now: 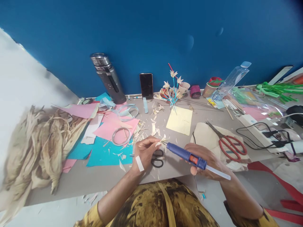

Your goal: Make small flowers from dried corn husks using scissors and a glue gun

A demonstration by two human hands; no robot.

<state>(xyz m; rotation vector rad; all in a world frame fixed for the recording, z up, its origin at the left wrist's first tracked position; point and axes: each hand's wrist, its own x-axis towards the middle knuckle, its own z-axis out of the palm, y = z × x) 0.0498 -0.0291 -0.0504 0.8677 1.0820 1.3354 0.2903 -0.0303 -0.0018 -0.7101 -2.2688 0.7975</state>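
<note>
Between the fingertips of my left hand [145, 153] is a small pale flower of husk petals [163, 140]. My right hand [204, 157] is wrapped round a blue glue gun [181, 153], whose tip touches or almost touches the flower. A clear glue stick [219, 173] juts from the gun's rear. Small black-handled scissors [157, 162] lie partly behind my left hand. A strip of white tape [139, 163] sticks to my left wrist. Cut husk scraps [142, 132] are scattered just beyond my left hand.
Dried husks [44, 148] and coloured paper [100, 153] lie at the left. Husk flowers on blue stems [174, 91] stand behind a yellow sheet [180, 120]. A flask [110, 80] and phone [146, 86] are near the wall; red-handled scissors [232, 146] and a power strip [260, 130] lie right.
</note>
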